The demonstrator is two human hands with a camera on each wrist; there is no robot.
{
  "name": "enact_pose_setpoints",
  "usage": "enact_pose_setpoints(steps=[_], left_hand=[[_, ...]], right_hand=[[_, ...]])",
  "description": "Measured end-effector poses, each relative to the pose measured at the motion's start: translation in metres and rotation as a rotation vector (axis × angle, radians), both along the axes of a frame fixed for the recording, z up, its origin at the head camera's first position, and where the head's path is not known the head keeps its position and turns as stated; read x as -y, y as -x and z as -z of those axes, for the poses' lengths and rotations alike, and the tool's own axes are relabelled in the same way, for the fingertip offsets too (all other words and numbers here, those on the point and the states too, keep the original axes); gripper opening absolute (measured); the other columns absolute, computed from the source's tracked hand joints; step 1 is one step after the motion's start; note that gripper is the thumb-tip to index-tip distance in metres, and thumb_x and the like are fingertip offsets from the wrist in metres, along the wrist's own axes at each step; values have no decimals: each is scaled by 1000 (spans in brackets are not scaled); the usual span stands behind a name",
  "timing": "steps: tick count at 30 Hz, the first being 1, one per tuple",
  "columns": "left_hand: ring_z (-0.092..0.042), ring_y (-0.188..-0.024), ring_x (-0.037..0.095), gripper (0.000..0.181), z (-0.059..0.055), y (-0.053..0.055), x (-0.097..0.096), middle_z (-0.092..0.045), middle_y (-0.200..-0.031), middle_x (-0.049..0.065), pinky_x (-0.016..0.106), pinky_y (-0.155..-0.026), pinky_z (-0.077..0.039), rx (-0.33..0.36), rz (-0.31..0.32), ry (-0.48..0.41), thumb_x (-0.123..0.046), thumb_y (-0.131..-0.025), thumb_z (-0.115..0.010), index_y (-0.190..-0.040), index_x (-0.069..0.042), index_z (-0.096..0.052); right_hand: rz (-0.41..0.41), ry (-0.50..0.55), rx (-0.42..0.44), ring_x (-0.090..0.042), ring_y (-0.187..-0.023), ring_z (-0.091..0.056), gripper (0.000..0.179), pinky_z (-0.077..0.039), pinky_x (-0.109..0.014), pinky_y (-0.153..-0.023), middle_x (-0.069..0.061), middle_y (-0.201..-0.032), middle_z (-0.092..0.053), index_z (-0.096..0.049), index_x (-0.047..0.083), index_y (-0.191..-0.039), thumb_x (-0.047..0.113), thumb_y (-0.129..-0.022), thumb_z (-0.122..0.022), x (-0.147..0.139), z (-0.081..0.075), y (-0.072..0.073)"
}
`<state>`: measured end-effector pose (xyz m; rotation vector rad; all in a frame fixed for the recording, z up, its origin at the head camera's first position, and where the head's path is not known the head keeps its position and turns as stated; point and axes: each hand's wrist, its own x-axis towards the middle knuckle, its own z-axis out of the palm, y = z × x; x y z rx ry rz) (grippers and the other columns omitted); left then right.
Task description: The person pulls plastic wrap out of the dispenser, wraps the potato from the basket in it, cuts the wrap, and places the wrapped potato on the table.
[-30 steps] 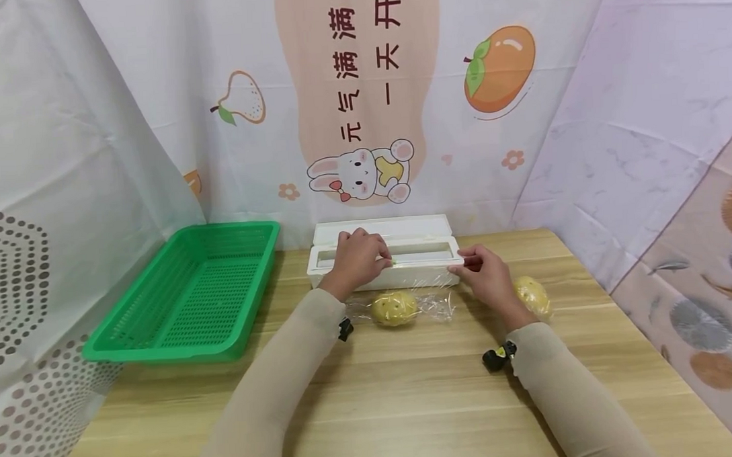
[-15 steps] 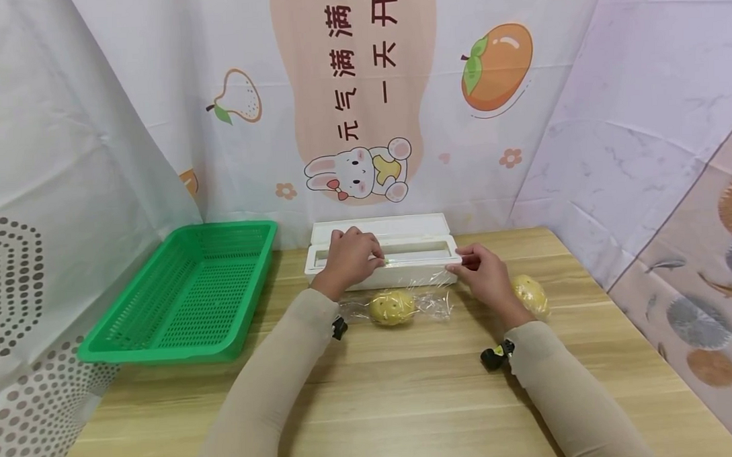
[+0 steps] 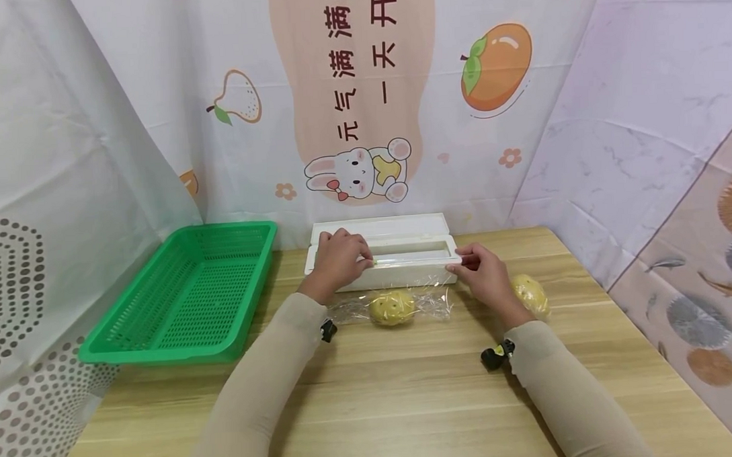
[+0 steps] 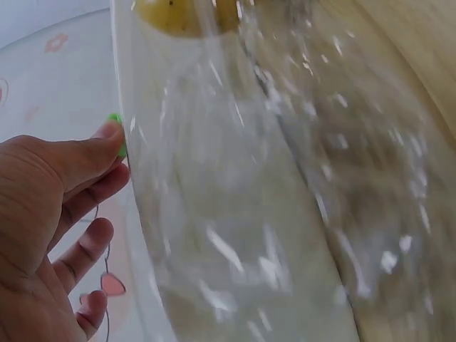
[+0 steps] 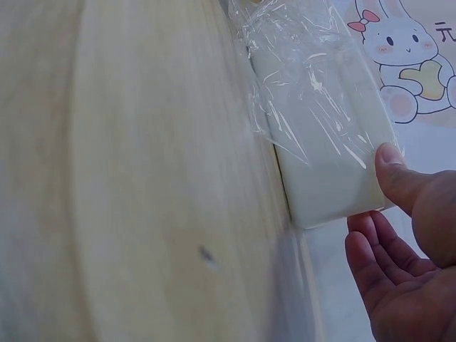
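A long white cling film dispenser box (image 3: 398, 277) stands at the back of the table, its lid (image 3: 390, 225) raised behind it. My left hand (image 3: 341, 259) pinches a small green slide cutter (image 4: 122, 148) between thumb and forefinger at the box's front rim; the other fingers are loosely bent. My right hand (image 3: 485, 273) grips the box's right end, thumb at the front rim and fingers behind and below, as the right wrist view shows. Clear cling film (image 5: 299, 78) hangs down the box's front and spreads on the table around a yellow potato (image 3: 393, 308).
A second yellow potato (image 3: 530, 294), wrapped in film, lies on the right beside my right wrist. At the left stands a green plastic basket (image 3: 256, 286) with perforated sides. A printed curtain (image 3: 243, 172) hangs behind the wooden table (image 3: 402, 402).
My left hand has slid left along the box's front rim with the green slide cutter. The right hand keeps its grip on the right end, and the potatoes stay put.
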<state>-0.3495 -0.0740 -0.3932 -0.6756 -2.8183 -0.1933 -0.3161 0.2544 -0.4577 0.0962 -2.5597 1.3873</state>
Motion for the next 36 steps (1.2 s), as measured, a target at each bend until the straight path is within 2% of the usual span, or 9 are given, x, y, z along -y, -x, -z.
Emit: enact_pose_setpoints(steps=[7,12,19,29,36], left_hand=[[-56,-112,19,11,2,-2,17,-72,-111,-15,51,-101,-34,0,-37,-20,-41,-93,-77,-96,-32,-82],[-56,-113,22,11,2,-4,26,-73,-111,-13,52,-101,-34,8,-39,-42,-39,-93,-78,-96,-30,-83],[-55,-111,22,8,5,-6,42,-73,-108,-12,52,-100,-34,-2,-51,-55,-38,-92,-79,-94,-31,-83],[-55,-112,23,10,7,-7,57,-74,-112,-8,51,-98,-34,10,-70,-64,-37,-92,-80,-95,-28,-83],[-55,-118,25,10,7,-10,76,-73,-115,-8,51,-100,-35,-8,-120,-60,-39,-93,-78,-96,-31,-82]], right_hand=[[4,0,-1,-30,-104,-69,41,-58,-42,-89,-14,-115,-70,-65,12,-124,31,-92,-81,-3,0,-1],[5,1,13,-29,-104,-68,43,-58,-38,-89,-13,-115,-70,-65,13,-125,34,-91,-80,-4,1,-1],[-3,1,6,-30,-104,-67,42,-57,-44,-91,-14,-114,-70,-65,14,-124,35,-91,-81,-3,1,-1],[-4,-6,-2,-29,-103,-68,40,-57,-42,-89,-14,-114,-70,-65,14,-124,32,-92,-81,-1,1,-2],[-3,-5,-5,-29,-102,-68,39,-57,-41,-89,-14,-113,-70,-65,14,-123,31,-92,-81,1,-1,-2]])
